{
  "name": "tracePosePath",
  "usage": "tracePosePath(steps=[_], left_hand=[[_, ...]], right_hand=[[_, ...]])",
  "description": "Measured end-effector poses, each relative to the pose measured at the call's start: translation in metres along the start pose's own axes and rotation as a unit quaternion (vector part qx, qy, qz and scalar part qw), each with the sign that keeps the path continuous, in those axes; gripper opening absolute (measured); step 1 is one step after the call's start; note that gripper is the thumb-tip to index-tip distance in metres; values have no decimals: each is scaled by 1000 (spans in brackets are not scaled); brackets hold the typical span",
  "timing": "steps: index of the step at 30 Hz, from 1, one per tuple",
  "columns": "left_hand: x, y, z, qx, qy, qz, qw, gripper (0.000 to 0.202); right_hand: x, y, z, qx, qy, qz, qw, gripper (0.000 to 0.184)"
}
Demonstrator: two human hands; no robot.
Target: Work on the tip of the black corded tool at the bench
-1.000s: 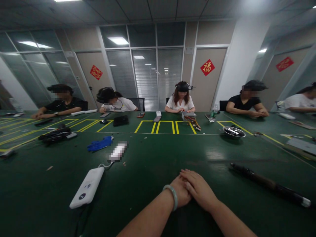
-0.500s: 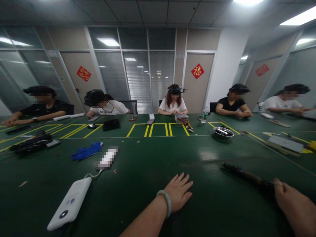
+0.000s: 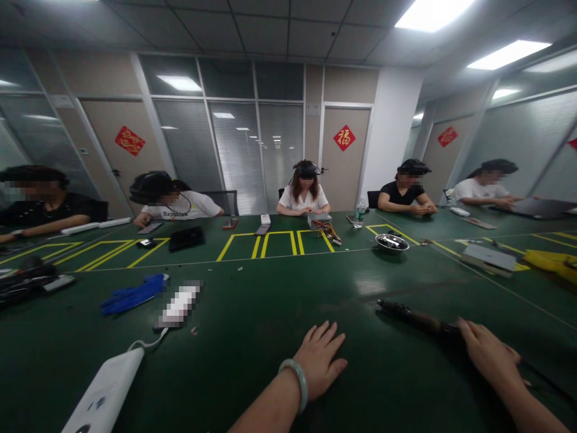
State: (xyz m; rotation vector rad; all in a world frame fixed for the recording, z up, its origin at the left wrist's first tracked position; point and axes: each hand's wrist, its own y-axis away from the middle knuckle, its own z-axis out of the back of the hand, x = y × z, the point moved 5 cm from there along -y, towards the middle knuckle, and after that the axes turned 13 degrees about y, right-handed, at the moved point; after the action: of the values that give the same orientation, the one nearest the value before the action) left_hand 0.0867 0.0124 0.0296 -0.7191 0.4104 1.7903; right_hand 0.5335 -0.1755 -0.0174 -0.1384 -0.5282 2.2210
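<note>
My left hand [image 3: 318,359], with a pale green bangle on its wrist, lies flat on the green tabletop [image 3: 288,307], fingers spread and nothing in it. On the right, my right hand [image 3: 489,349] is closed around the rear of a dark corded electric screwdriver [image 3: 417,320]. The tool's narrow tip points left and away from me, just above or on the table. Its black cable trails from behind my hand toward the right edge. Part of the handle is hidden by my fingers.
Left of my left hand lie a phone [image 3: 179,305] wired to a white power bank [image 3: 106,388] and a blue glove [image 3: 134,294]. Farther off are a metal bowl [image 3: 392,242], a water bottle [image 3: 359,213] and a grey box with wires [image 3: 319,221]. Several people sit opposite.
The view has turned right and tilted slightly up, so most things appear shifted left. My right hand and the screwdriver show more fully; my left hand stays flat on the table.
</note>
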Motion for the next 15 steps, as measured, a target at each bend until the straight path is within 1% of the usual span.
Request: tracePosePath(steps=[2, 3, 5, 8, 10, 11, 13, 15], left_hand=[[-9, -2, 4, -12, -1, -16, 1000, 56], [-15, -3, 5, -18, -3, -27, 999, 57], [-25, -4, 8, -29, -11, -48, 998, 58], [-33, -6, 8, -54, -34, -67, 996, 61], [-30, -7, 6, -74, -52, -64, 994, 66], [-26, -8, 5, -85, -60, -58, 993, 69], [-16, -8, 3, -109, -72, -41, 991, 78], [-4, -8, 4, -136, -80, -22, 987, 85]], right_hand=[[36, 11, 1, 74, -26, 28, 997, 52], [59, 19, 5, 92, -39, 45, 994, 52], [113, 39, 20, 95, -61, 90, 990, 50], [201, 75, 43, 92, -88, 191, 973, 46], [252, 98, 54, 77, -94, 258, 959, 42], [273, 108, 57, 68, -98, 280, 953, 41], [306, 123, 60, 56, -109, 308, 944, 41], [327, 133, 60, 53, -121, 328, 935, 43]])
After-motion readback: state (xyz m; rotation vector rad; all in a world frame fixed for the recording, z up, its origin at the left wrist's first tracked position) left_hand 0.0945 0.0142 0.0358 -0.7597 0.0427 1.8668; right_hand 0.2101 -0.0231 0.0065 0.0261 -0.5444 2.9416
